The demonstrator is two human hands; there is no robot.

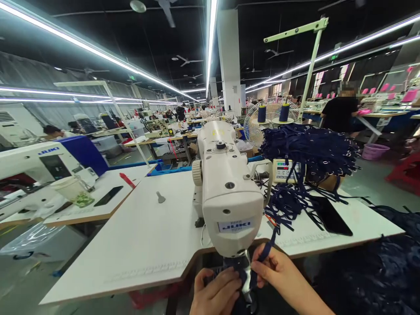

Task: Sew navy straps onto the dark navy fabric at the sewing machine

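A narrow navy strap [266, 250] runs down from the table to the needle end of a white sewing machine [226, 192], where both hands meet it at the bottom edge of the view. The right hand [278, 273] pinches the strap between thumb and fingers just beside the presser foot, its grip closed on the fabric. The left hand [216, 294] lies against a bunched piece of navy fabric [243, 276] under the machine head, fingers curled and pressing it; whether it truly grasps the piece I cannot tell. The machine stands on a white table [147, 236] with a notch cut at the front. To the right of the machine a big heap of navy straps [308, 151] spills over a cardboard box, with loose ends trailing toward a dark phone [331, 215] lying flat on the table. A small control panel [285, 169] sits behind them, near a fan [262, 124]. More dark fabric [377, 271] lies lower right. Another person in black [339, 114] stands well apart, farther back.
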